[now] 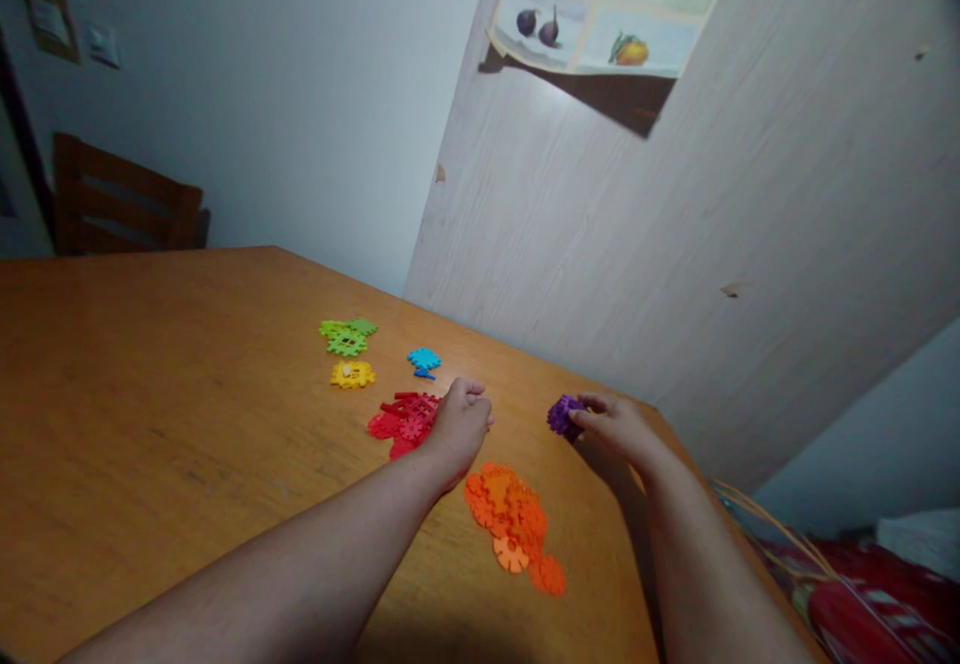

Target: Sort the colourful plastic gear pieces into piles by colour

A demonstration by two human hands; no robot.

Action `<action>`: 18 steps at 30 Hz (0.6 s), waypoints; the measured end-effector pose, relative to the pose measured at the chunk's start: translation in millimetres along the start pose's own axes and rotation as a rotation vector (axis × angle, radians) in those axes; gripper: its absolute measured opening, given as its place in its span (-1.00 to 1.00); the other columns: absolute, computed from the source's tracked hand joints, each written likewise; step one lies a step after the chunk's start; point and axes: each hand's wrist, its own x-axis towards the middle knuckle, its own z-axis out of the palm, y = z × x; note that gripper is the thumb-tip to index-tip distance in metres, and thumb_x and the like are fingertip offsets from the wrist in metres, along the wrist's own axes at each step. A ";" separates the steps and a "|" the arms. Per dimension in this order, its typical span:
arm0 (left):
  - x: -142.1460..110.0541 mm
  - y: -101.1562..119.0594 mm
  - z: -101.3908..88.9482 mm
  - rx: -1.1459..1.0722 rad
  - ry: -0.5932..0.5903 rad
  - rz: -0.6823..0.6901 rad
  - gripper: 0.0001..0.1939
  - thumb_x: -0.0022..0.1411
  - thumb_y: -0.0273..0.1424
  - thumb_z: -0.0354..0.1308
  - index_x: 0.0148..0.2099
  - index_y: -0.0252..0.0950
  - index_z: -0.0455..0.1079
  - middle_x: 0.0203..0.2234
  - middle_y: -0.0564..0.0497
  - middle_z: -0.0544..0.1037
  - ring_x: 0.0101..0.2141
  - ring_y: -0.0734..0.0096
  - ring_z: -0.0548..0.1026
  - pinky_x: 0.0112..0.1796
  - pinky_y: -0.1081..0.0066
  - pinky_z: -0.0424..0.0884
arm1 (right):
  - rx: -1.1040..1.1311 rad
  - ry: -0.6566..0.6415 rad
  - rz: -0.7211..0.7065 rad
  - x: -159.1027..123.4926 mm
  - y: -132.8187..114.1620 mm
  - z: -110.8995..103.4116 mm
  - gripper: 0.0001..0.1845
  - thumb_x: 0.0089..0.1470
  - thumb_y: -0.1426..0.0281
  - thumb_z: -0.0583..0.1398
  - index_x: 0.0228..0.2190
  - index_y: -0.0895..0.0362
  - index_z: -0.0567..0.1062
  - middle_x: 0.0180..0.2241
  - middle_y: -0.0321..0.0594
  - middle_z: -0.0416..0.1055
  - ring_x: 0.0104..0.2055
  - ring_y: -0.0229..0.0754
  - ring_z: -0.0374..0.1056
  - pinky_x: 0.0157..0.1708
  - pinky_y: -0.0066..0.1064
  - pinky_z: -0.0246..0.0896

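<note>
My left hand (461, 426) is closed in a loose fist on the wooden table (150, 394), right beside a pile of red plastic pieces (403, 421); what its fingers hold is hidden. My right hand (615, 426) pinches a cluster of purple pieces (562, 414) near the table's far edge. Between my forearms lies a heap of orange gear-shaped pieces (514, 524). Farther off sit small groups of blue pieces (424, 359), yellow pieces (352, 374) and green pieces (347, 335).
A wooden chair (124, 199) stands behind the table at the left. A pale wood-grain panel (675, 224) with a fruit picture (600, 4) rises past the table's right edge. Red fabric (870, 604) lies at the lower right.
</note>
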 end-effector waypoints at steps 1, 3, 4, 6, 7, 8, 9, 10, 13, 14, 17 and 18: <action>-0.4 0.5 0.0 0.003 0.002 0.001 -0.74 0.15 -0.44 0.18 -0.09 -0.29 0.31 -0.38 0.02 0.46 -0.45 0.47 0.45 -0.42 0.47 0.32 | -0.009 0.015 0.002 -0.4 0.2 -1.0 -0.60 0.02 0.25 0.20 -0.15 0.19 0.61 -0.19 0.01 0.60 -0.16 0.03 0.52 -0.11 -0.23 0.43; -1.0 1.3 0.0 0.011 0.004 0.002 -0.75 0.15 -0.44 0.17 -0.09 -0.29 0.31 -0.38 0.02 0.46 -0.45 0.46 0.45 -0.42 0.47 0.31 | -0.030 0.079 0.003 -1.5 -0.7 -4.3 -0.56 -0.01 0.27 0.22 -0.11 0.22 0.60 -0.08 0.09 0.57 -0.04 0.11 0.49 -0.02 -0.18 0.40; -1.2 1.6 -0.1 0.015 0.005 0.003 -0.75 0.15 -0.44 0.17 -0.09 -0.29 0.31 -0.38 0.02 0.46 -0.45 0.46 0.45 -0.41 0.47 0.31 | -0.040 0.109 -0.001 -2.1 -1.6 -6.3 -0.54 -0.03 0.29 0.24 -0.09 0.23 0.59 -0.04 0.13 0.54 0.02 0.15 0.47 0.02 -0.15 0.37; -1.5 2.1 0.0 0.021 0.006 0.005 -0.76 0.16 -0.45 0.16 -0.09 -0.29 0.31 -0.39 0.03 0.45 -0.45 0.47 0.45 -0.41 0.47 0.31 | -0.048 0.117 -0.006 -2.6 -4.4 -10.0 -0.53 -0.06 0.32 0.27 -0.08 0.23 0.59 -0.02 0.17 0.53 0.07 0.20 0.43 0.08 -0.12 0.33; -1.5 2.1 0.0 0.021 0.004 0.005 -0.75 0.16 -0.45 0.16 -0.09 -0.29 0.31 -0.39 0.03 0.45 -0.45 0.47 0.44 -0.41 0.47 0.32 | -0.044 0.100 -0.003 -2.7 -5.9 -11.3 -0.53 -0.08 0.33 0.28 -0.08 0.21 0.59 -0.04 0.16 0.54 0.07 0.21 0.43 0.09 -0.11 0.33; -1.5 2.0 0.1 0.018 0.002 0.005 -0.75 0.16 -0.44 0.16 -0.09 -0.29 0.31 -0.40 0.03 0.45 -0.46 0.47 0.44 -0.40 0.47 0.32 | -0.037 0.079 0.000 -2.5 -7.2 -12.1 -0.54 -0.08 0.35 0.28 -0.08 0.19 0.60 -0.08 0.15 0.56 0.06 0.21 0.44 0.09 -0.10 0.33; -1.5 1.7 0.1 0.013 0.000 0.003 -0.74 0.15 -0.44 0.16 -0.08 -0.29 0.31 -0.40 0.03 0.45 -0.46 0.47 0.44 -0.40 0.47 0.32 | -0.026 0.063 0.005 -2.3 -8.1 -12.2 -0.54 -0.08 0.36 0.28 -0.07 0.17 0.59 -0.12 0.13 0.57 0.04 0.20 0.45 0.08 -0.09 0.34; -1.4 1.4 0.2 0.007 -0.001 0.000 -0.74 0.15 -0.43 0.17 -0.08 -0.29 0.31 -0.39 0.03 0.45 -0.46 0.47 0.44 -0.39 0.46 0.33 | -0.013 0.053 0.011 -2.1 -8.6 -11.9 -0.52 -0.07 0.38 0.28 -0.05 0.15 0.58 -0.15 0.11 0.58 0.03 0.19 0.46 0.07 -0.09 0.35; -1.2 0.7 0.3 0.002 0.006 -0.004 -0.73 0.15 -0.43 0.18 -0.08 -0.29 0.31 -0.38 0.02 0.46 -0.45 0.45 0.45 -0.38 0.45 0.34 | 0.035 0.030 0.025 -1.5 -6.9 -9.2 -0.44 -0.05 0.38 0.27 0.05 0.14 0.52 -0.17 0.12 0.58 0.00 0.17 0.48 0.06 -0.07 0.35; -1.2 0.6 0.3 0.006 0.006 -0.003 -0.73 0.15 -0.43 0.18 -0.08 -0.29 0.31 -0.38 0.02 0.45 -0.44 0.45 0.45 -0.38 0.45 0.34 | 0.054 0.025 0.034 -1.2 -5.3 -8.2 -0.40 -0.05 0.38 0.27 0.08 0.14 0.50 -0.14 0.13 0.57 0.00 0.17 0.48 0.06 -0.07 0.35; -1.5 1.0 0.3 0.031 -0.003 0.006 -0.75 0.18 -0.44 0.15 -0.07 -0.30 0.30 -0.39 0.02 0.44 -0.44 0.45 0.45 -0.38 0.46 0.33 | 0.119 0.025 0.064 0.5 1.8 -4.9 -0.23 -0.10 0.38 0.31 0.20 0.15 0.39 -0.01 0.17 0.51 0.04 0.16 0.46 0.09 -0.09 0.32; -1.6 1.3 0.3 0.040 -0.007 0.010 -0.76 0.19 -0.44 0.13 -0.06 -0.30 0.30 -0.39 0.03 0.44 -0.44 0.46 0.45 -0.39 0.46 0.33 | 0.138 0.023 0.071 1.8 5.0 -3.8 -0.16 -0.12 0.37 0.33 0.23 0.16 0.35 0.03 0.18 0.48 0.06 0.16 0.45 0.10 -0.10 0.31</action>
